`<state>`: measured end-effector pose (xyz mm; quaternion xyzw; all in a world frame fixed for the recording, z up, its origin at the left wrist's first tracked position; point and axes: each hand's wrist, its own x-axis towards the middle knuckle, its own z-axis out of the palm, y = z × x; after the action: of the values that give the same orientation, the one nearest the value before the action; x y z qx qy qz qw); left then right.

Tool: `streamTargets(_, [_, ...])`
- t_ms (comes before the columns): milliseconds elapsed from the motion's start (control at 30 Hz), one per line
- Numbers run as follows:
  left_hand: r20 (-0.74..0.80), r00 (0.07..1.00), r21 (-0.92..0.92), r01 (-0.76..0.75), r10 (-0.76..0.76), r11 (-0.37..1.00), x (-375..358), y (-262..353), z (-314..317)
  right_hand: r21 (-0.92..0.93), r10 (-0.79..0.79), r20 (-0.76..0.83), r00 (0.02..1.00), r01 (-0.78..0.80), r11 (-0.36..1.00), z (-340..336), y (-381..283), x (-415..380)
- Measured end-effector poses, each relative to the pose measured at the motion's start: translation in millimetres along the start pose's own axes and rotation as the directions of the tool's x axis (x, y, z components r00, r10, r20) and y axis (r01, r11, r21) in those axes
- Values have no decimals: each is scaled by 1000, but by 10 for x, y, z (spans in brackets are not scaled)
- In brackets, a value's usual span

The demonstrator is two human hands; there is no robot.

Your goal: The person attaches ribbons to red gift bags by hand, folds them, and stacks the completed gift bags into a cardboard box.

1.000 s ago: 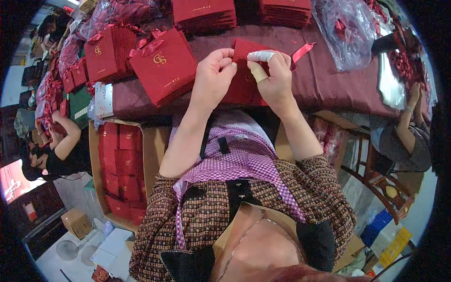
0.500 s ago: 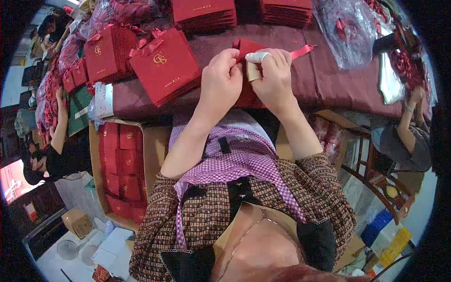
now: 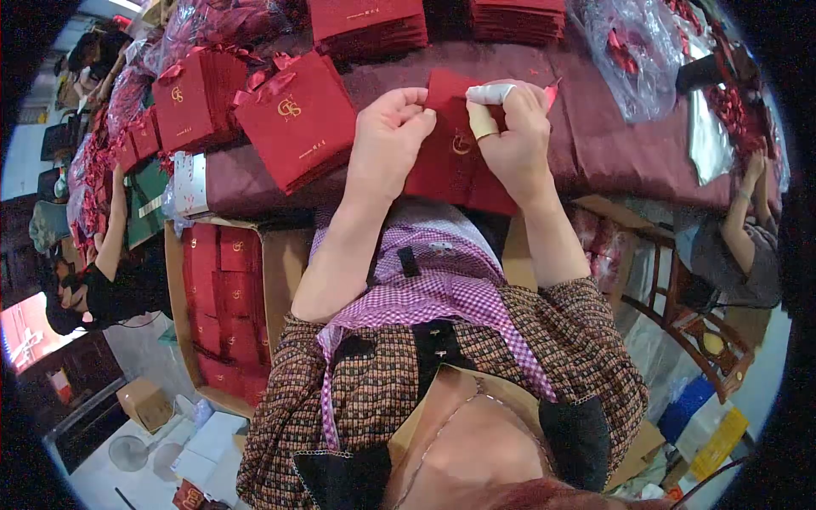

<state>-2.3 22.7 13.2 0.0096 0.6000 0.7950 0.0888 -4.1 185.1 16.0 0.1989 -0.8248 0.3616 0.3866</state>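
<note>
A flat red gift bag (image 3: 442, 166) with a gold emblem lies at the table's near edge, between my hands. My left hand (image 3: 389, 140) is closed, with thumb and forefinger pinching the bag's upper left side. White and pale tape wraps fingers of my right hand (image 3: 512, 127), which is closed at the bag's upper right; its fingertips are partly hidden. Behind the right hand pokes out the end of a pink-red ribbon (image 3: 551, 93). To the left lies a stack of finished-looking red bags (image 3: 297, 123) with ribbon bows.
More red bag stacks (image 3: 191, 102) (image 3: 367, 25) stand on the dark red tablecloth (image 3: 595, 153). Clear plastic wrap (image 3: 633, 76) lies at right. Below the table, a cardboard box (image 3: 285, 280) holds red bags. Other people's arms (image 3: 113, 221) (image 3: 741, 221) show at both sides.
My hands have moved apart, the left slightly left and the right to the right. More of the bag's front and its emblem now show, and less of the ribbon.
</note>
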Motion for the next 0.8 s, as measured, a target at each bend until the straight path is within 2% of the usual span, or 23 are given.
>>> streamTargets(133, [39,994,-132,108,-103,985,11,23,-9,21,94,41,995,-95,995,-33,26,-68])
streamTargets(233, [51,988,-147,152,-146,977,22,16,3,56,177,84,981,-182,982,-61,36,-111])
streamTargets(267, [52,987,-144,156,-150,977,27,10,1,56,183,84,980,-188,981,-57,53,-130])
streamTargets(333, [66,980,-118,195,-188,974,40,1,-6,148,300,130,945,-317,937,-32,110,-165])
streamTargets(533, [55,969,-47,244,-241,969,52,10,12,266,439,221,871,-488,831,29,246,-253])
streamTargets(800, [93,964,-16,253,-251,967,94,-23,-28,330,421,280,863,-498,802,64,357,-328])
